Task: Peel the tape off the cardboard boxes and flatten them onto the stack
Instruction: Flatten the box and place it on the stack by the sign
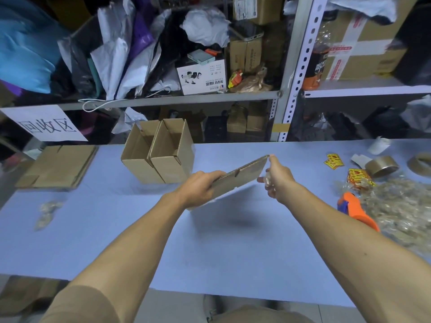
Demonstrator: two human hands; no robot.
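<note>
Above the blue counter (140, 229), the left hand (198, 188) grips the flattened box (242, 177) along its near edge, while the right hand (277, 177) pinches its far corner and holds crumpled tape (268, 179). Two open boxes (158, 155) stand just beyond; the flat stack (58, 166) lies at the left edge.

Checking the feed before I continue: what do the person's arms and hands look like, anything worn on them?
Both forearms are bare. The left hand and right hand wear no gloves, and no watch or rings show. A tan short sleeve covers the left upper arm; the right arm's sleeve is out of frame.
</note>
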